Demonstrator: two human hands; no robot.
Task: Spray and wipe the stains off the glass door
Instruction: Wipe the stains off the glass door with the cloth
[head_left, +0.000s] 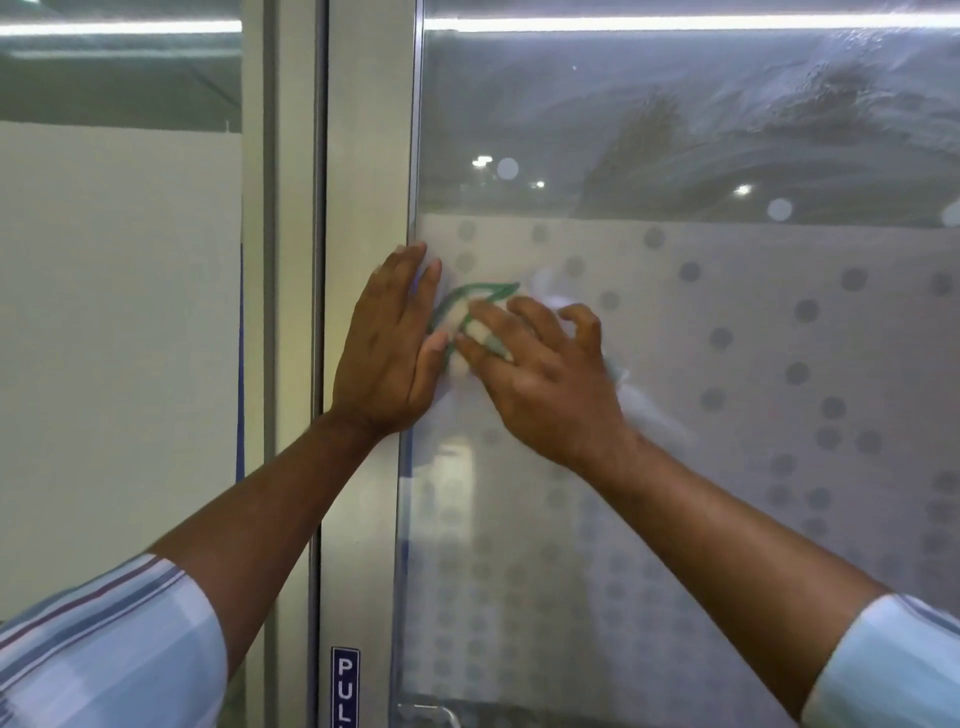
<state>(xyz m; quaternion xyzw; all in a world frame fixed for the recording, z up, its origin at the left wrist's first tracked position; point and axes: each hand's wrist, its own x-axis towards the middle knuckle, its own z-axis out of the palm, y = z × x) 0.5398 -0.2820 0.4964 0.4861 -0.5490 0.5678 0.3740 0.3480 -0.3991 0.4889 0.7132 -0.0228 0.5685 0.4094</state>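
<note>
Left hand flat, fingers straight and together on the door frame; right hand fingers spread and bent, gripping cloth against green stain at fingertips.

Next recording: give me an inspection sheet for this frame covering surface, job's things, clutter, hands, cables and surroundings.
Surface: glass door, dotted frosted film on the lower part, wet smears on the clear upper part.
Job's things: green scribble stain near the door's left edge; white cloth under the right hand; no spray bottle in view.
Clutter: nothing seen.
Hands: left hand rests flat, fingers straight, across the frame edge and glass; right hand grips the cloth with bent fingers and presses it on the stain.
Cables: nothing seen.
Surroundings: door frame, PULL sign, door handle.
</note>
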